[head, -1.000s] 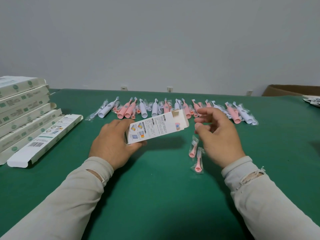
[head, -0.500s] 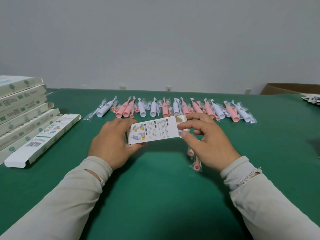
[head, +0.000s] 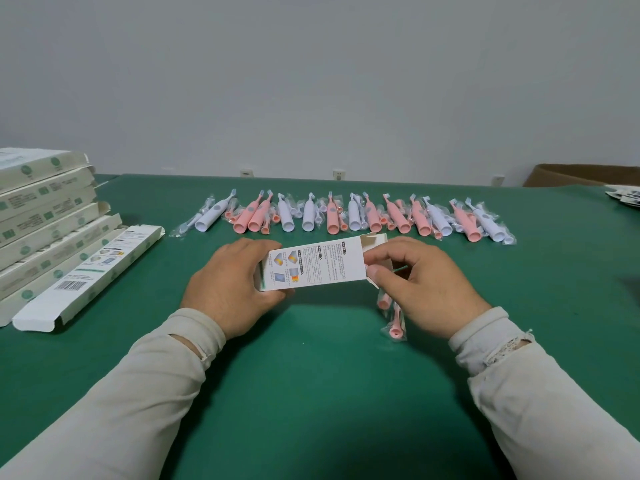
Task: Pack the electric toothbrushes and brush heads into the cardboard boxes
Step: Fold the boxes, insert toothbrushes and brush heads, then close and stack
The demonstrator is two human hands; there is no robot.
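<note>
A white printed cardboard box point(head: 322, 265) is held level above the green table point(head: 311, 393), its right end flap open. My left hand point(head: 232, 285) grips the box's left end. My right hand point(head: 419, 282) pinches the box's right end at the open flap. Two pink brush heads in clear wrappers point(head: 393, 317) lie on the table just under my right hand, partly hidden by it. A row of pink and white electric toothbrushes in clear bags point(head: 346, 216) lies across the table behind the box.
A stack of flat white boxes point(head: 45, 216) stands at the left edge, with one long white box point(head: 93, 275) lying beside it. A brown carton point(head: 581, 174) and some printed sheets point(head: 623, 197) sit at the far right.
My right hand moved left from open air onto the box's right end and now pinches it at the flap. The box has come down to a more level position.
</note>
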